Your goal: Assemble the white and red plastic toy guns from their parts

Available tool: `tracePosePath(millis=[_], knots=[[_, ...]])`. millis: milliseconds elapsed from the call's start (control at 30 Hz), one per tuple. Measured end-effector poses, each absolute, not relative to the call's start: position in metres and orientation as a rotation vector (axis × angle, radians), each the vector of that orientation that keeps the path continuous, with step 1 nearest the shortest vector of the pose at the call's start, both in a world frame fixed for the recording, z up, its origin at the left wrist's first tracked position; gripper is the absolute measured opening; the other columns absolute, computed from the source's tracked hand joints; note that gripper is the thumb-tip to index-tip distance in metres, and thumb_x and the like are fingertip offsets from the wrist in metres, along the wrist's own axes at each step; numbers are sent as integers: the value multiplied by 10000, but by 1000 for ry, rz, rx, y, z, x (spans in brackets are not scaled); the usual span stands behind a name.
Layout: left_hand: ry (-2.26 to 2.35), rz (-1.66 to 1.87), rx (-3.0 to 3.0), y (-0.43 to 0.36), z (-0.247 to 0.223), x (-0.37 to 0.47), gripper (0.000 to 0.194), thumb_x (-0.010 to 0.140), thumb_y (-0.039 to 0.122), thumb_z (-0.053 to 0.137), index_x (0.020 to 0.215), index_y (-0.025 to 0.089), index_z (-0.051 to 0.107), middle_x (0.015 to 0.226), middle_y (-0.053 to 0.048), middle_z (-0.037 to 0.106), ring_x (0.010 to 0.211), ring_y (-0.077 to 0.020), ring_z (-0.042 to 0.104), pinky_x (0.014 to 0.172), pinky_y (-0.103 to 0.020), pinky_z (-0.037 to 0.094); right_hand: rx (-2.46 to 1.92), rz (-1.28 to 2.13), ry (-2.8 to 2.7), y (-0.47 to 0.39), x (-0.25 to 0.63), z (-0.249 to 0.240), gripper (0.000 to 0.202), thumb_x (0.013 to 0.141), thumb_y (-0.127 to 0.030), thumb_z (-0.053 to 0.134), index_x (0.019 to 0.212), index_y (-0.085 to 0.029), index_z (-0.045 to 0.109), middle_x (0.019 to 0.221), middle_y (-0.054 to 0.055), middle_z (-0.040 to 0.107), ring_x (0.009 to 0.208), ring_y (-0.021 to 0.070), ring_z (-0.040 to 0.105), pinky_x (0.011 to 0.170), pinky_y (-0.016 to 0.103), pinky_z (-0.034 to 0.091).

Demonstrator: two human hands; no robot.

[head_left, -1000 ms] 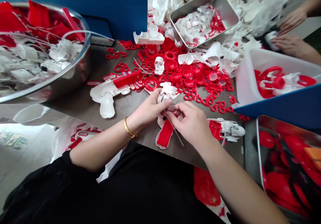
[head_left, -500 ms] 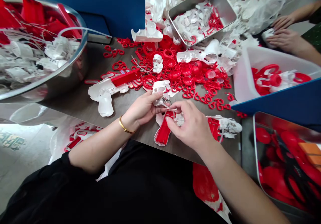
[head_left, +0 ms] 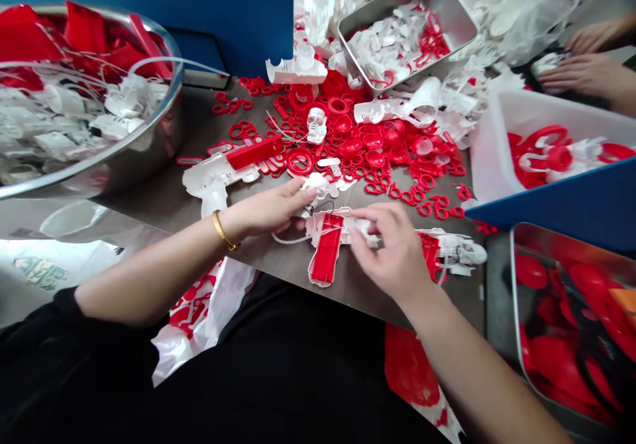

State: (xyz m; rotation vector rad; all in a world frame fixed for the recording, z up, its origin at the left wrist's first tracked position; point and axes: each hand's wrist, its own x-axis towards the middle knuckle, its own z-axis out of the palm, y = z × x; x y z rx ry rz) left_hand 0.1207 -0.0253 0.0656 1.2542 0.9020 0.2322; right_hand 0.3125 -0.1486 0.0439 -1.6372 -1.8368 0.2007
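A white toy gun shell half with a red grip insert lies on the table in front of me. My right hand has its thumb and fingers closed on the shell's white barrel end. Just above the shell, my left hand pinches a small white plastic unit with dark wires. A thin pale tube loops below the left fingers towards the shell. Another shell with red and white parts lies right of my right hand, and a white gun shell lies to the left.
Red rings and small parts are heaped behind my hands. A steel bowl stands left, a metal tray at the back. On the right are a clear plastic bin and a tray of red parts. A co-worker's hands hold something white.
My left hand has drawn left with the white unit, and the tube now loops below it. My right hand has moved slightly right to the barrel end, uncovering more of the shell.
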Motion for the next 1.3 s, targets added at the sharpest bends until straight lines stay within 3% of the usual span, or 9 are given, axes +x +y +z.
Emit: tracePosePath(millis=[167,300,400,600,833,967,1067,1167,1300], knots=[[989,2,1601,-21,81,114,322,858,496,565,736,198,547,394,21,476,318,-97,393,312,-172,255,-1676,276,-2152,-150,300,52,195,898,-298,528,841,-181,673,785,53,590,736,184,590,671,317,480],[845,-116,1349,-17,81,106,362,859,532,538,763,190,611,427,-11,527,283,-78,322,291,-182,196,-1693,327,-2236,-145,294,52,287,889,-419,546,982,-193,696,859,64,587,735,175,582,631,291,456],[759,-178,1101,-14,78,97,422,843,545,547,679,166,634,393,-15,488,266,-54,242,276,-181,160,-1621,397,-2334,-143,293,46,229,908,-345,534,938,-217,722,824,44,575,705,152,568,610,267,445],[857,-142,914,-16,76,85,331,771,480,662,729,152,638,746,-121,704,275,-18,260,269,-168,103,-1503,431,-2159,-147,299,30,204,911,-234,533,960,-204,729,822,37,615,721,138,602,668,259,498],[1031,-14,1749,-3,68,80,281,753,455,692,832,196,617,524,17,542,387,-113,453,399,-203,255,-1605,301,-2093,-146,284,25,257,940,-263,477,952,-175,718,840,68,643,765,170,635,687,280,516],[1041,155,2150,3,74,85,281,737,391,725,896,198,596,489,56,382,490,-145,456,510,-218,256,-1673,325,-2048,-139,277,29,241,924,-293,508,942,-183,722,788,48,616,704,165,622,637,274,498],[1021,312,1931,2,76,93,186,842,371,624,851,196,560,522,38,434,481,-121,442,521,-216,272,-1718,343,-2019,-134,275,31,239,920,-298,507,915,-190,720,788,48,615,706,170,617,646,280,487],[973,439,1526,2,71,98,297,946,410,455,772,184,539,549,18,461,447,-79,411,495,-205,284,-1777,354,-1997,-129,273,32,246,918,-292,493,864,-191,710,776,51,624,699,177,611,645,291,476],[988,346,1306,5,71,102,372,925,409,515,647,161,537,514,7,447,397,-53,366,436,-196,244,-1747,412,-1888,-127,273,37,204,894,-276,519,942,-193,699,820,57,672,745,189,633,694,310,488]])
